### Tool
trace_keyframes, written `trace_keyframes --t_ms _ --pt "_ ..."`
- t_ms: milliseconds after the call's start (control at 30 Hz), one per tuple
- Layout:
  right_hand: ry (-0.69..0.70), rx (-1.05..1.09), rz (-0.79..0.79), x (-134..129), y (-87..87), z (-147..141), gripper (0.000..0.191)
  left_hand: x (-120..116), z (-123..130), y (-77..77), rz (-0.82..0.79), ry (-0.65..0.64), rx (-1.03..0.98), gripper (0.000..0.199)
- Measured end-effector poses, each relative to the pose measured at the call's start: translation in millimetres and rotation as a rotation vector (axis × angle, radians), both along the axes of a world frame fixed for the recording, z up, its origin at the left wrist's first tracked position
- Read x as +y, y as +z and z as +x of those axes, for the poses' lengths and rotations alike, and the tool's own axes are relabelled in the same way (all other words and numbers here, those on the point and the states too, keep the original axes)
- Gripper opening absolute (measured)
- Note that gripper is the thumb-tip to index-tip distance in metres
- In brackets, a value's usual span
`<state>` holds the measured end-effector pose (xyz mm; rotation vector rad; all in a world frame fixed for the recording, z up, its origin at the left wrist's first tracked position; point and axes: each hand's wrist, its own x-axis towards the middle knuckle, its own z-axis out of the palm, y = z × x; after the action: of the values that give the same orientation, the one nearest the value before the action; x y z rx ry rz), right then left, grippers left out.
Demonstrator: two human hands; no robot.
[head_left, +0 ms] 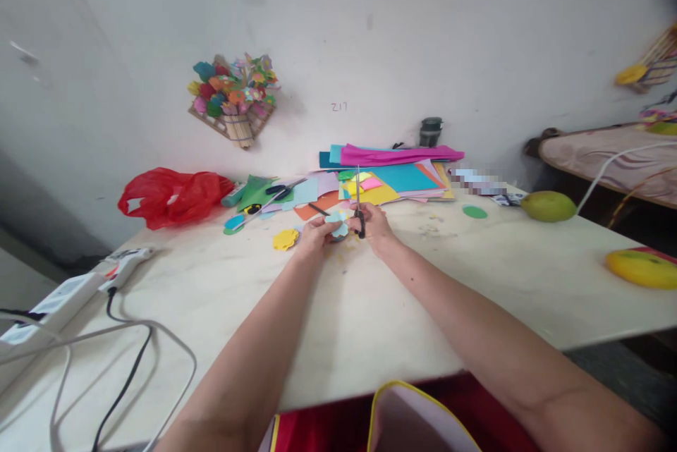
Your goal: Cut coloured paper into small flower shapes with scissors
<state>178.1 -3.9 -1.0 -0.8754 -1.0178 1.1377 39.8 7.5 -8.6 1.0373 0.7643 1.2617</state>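
A light blue paper flower (337,225) with a scalloped edge is pinched in the fingers of my left hand (316,236). My right hand (377,224) grips dark-handled scissors (360,221), whose blades point up and away from me, close beside the flower. To the left of my left hand lies a yellow scalloped paper flower (285,239). Small paper scraps are scattered on the table under and around both hands. Whether the blades touch the flower I cannot tell.
Coloured paper sheets (405,180) are piled at the back, with a second pair of scissors (279,190) to their left. A red plastic bag (172,197), power strip (125,269) and cables occupy the left. A green mango (549,206) and yellow mango (642,269) sit right.
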Motion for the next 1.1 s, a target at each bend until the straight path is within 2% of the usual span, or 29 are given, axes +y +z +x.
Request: trace_keyframes --t_ms 233,467,600,733,900,1100 --pt "-0.055 -0.003 0.004 3 -3.4 -1 0.043 -2 2 -0.1 -0.027 -0.054 -0.025 0.029" --pt "-0.031 -0.022 -0.003 3 -0.7 2 0.045 -2 0 2.2 0.050 0.021 0.046 0.026" --pt "0.076 -0.110 -0.053 -1 7.5 14 0.041 3 -10 4.9 0.065 0.095 0.075 0.026" --pt "0.245 -0.343 -0.059 -3 12.3 30 0.027 6 -18 5.4 0.066 0.125 0.064 0.028" --pt "0.440 -0.521 -0.058 -3 13.1 41 0.034 5 -19 7.2 0.053 0.123 0.033 0.030" --pt "0.501 -0.612 -0.046 -8 18.1 38 0.036 4 -18 8.4 0.029 0.116 -0.022 0.027"
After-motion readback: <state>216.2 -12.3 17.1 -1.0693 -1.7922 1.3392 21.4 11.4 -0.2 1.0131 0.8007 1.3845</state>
